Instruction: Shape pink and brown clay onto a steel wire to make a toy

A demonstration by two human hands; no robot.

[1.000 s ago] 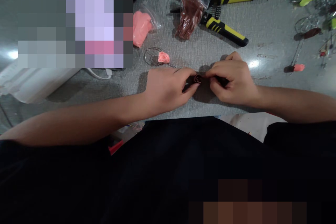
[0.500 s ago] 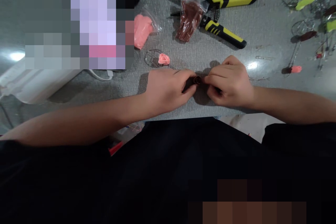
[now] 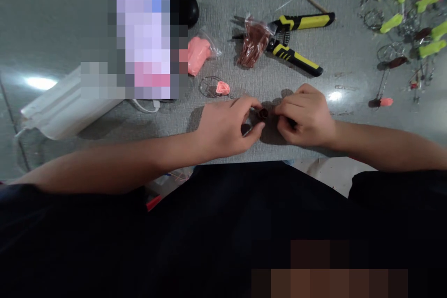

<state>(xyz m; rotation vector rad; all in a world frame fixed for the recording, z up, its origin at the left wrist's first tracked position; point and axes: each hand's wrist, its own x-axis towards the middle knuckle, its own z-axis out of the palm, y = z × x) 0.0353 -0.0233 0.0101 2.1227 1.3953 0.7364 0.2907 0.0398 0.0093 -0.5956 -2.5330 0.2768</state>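
Observation:
Near the table's front edge, my left hand (image 3: pixel 232 125) pinches a small dark brown rolled piece (image 3: pixel 263 113) between thumb and forefinger. It looks like a tight coil seen end-on. My right hand (image 3: pixel 305 116) is just to the right of it, slightly apart, with fingers curled together; anything they hold is hidden. Beyond my left hand lies a pink rose-shaped piece (image 3: pixel 222 87) beside a loop of thin wire (image 3: pixel 208 86).
Yellow-black pliers (image 3: pixel 296 58) lie open behind my hands, under a bag of brown pieces (image 3: pixel 255 44). A bag of pink material (image 3: pixel 199 56) is left of them. Wire pieces with green tips (image 3: pixel 391 23) spread at right. A white device (image 3: pixel 70 107) stands at left.
The view has shifted, so the table items appear lower. My right fingertips have drawn slightly away from the brown rolled piece, and my left thumb and forefinger have parted a little around it.

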